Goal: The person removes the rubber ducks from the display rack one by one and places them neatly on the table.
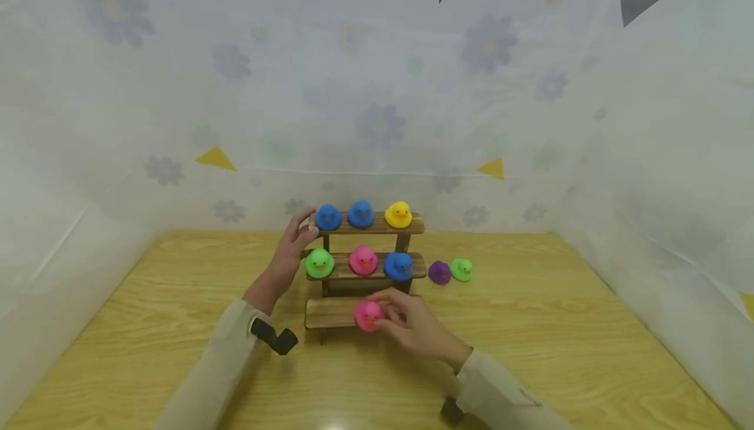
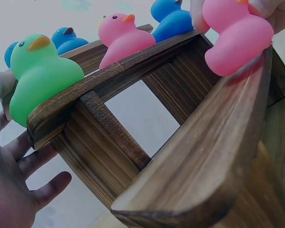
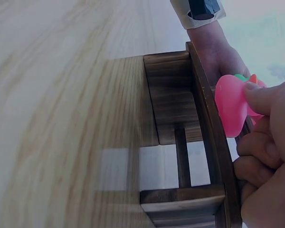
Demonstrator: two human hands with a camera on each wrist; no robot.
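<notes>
A three-tier wooden stand [image 1: 330, 313] holds rubber ducks. My right hand [image 1: 421, 325] pinches a pink duck [image 1: 368, 317] between thumb and fingers at the lowest tier; in the right wrist view, the thumb lies against the pink duck [image 3: 230, 105]. My left hand [image 1: 288, 256] is at the stand's left end, beside the top tier. Its lower fingers [image 2: 50, 190] are spread and extended in the left wrist view. On the middle tier sit a green duck [image 1: 319, 264], a pink duck [image 1: 362, 260] and a blue duck [image 1: 398, 266].
Two blue ducks, one at the left end [image 1: 327, 218] and one mid-tier [image 1: 360, 215], share the top tier with a yellow duck [image 1: 398, 215]. A purple duck [image 1: 439, 273] and another green duck [image 1: 462, 269] lie on the wooden table [image 1: 530, 325], right of the stand. Patterned sheeting surrounds the table.
</notes>
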